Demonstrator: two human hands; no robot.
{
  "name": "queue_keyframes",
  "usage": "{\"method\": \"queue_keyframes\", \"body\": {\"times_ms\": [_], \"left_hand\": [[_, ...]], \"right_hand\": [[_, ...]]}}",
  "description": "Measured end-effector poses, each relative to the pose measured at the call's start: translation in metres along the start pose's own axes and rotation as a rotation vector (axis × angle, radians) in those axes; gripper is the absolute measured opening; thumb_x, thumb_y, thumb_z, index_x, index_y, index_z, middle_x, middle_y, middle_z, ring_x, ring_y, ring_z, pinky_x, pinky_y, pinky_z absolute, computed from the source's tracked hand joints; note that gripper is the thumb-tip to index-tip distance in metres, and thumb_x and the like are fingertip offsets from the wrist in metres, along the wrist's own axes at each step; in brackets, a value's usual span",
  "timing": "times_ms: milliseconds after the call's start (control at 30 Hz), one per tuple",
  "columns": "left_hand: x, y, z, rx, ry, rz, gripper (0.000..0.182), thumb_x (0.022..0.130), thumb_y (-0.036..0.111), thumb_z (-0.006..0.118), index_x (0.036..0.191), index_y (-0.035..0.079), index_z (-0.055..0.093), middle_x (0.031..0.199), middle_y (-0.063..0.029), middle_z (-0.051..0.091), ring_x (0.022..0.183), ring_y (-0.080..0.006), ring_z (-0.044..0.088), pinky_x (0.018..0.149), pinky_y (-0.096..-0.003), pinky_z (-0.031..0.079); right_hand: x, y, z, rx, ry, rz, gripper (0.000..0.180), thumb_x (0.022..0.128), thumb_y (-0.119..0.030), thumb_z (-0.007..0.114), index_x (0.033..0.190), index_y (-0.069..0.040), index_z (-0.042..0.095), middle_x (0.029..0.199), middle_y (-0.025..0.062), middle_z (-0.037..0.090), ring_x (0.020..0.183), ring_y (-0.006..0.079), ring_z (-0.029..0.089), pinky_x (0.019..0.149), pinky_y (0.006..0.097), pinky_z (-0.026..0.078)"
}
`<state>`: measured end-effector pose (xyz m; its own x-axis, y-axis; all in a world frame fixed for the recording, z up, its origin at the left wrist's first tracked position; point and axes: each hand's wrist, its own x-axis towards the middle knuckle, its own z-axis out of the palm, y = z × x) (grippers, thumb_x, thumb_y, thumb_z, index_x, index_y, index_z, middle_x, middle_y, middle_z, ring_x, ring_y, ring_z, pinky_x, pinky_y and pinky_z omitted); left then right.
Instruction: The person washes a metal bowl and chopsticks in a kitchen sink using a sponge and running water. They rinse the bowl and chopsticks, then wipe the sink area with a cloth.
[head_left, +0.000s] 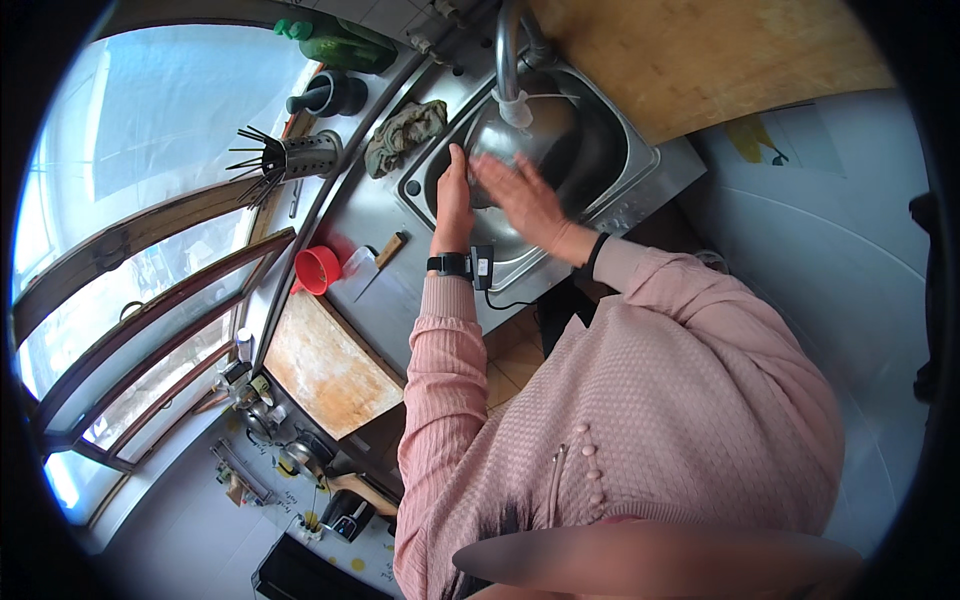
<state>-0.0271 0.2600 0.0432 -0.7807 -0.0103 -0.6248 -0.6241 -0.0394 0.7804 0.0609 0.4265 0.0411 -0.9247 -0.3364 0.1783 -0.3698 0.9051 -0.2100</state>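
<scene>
Over the near edge of the stainless steel sink (652, 159) are both my hands, close together. My left hand (454, 196) is upright with its thumb side up, a black strap with a small device at the wrist. My right hand (525, 201) is blurred, its fingers spread and pointing towards the left one; nothing shows in it. Whether the palms touch is hard to tell. Beyond them a metal bowl (551, 120) lies in the sink beneath the faucet (508, 56), whose spout has a white wrapping. A crumpled grey-green cloth (406, 137) lies on the sink's left rim.
Left of the sink lie a knife with a wooden handle (391, 250), a red cup (317, 270) and a worn board (330, 364). Along the window ledge stand a chopstick holder (311, 155), a mortar (337, 94) and a green bottle (349, 49). A wooden board (720, 56) covers the right side.
</scene>
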Motion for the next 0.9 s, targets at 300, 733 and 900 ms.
{"method": "queue_keyframes", "body": {"times_ms": [300,733,900], "left_hand": [[-0.012,-0.052,-0.037,0.039,-0.017,0.09,0.073,0.116,0.071,0.049,0.116,0.003,0.078,0.11,-0.0039,0.078,0.101,-0.0187,0.068,0.097,-0.0337,0.051],[-0.02,-0.051,-0.019,0.285,0.019,0.492,0.051,0.126,0.039,0.042,0.141,-0.002,0.069,0.131,-0.0077,0.072,0.12,-0.0164,0.063,0.11,-0.0316,0.048],[-0.025,-0.016,0.018,0.476,0.232,0.334,0.059,0.121,0.045,0.057,0.09,-0.001,0.076,0.076,0.0043,0.061,0.073,-0.0115,0.053,0.066,-0.0368,0.044]], "right_hand": [[0.035,0.152,0.08,1.287,0.307,0.88,0.046,0.117,-0.03,0.055,0.152,-0.003,0.063,0.155,0.0166,0.066,0.148,0.0317,0.058,0.126,0.0401,0.041],[0.031,0.134,0.046,0.717,0.638,0.58,0.042,0.113,-0.034,0.063,0.143,-0.006,0.071,0.143,0.0196,0.073,0.132,0.0421,0.067,0.114,0.0481,0.053],[0.015,0.046,0.013,0.576,0.385,0.447,0.055,0.111,-0.026,0.062,0.165,-0.016,0.055,0.172,0.0129,0.05,0.163,0.032,0.042,0.133,0.0674,0.023]]}}
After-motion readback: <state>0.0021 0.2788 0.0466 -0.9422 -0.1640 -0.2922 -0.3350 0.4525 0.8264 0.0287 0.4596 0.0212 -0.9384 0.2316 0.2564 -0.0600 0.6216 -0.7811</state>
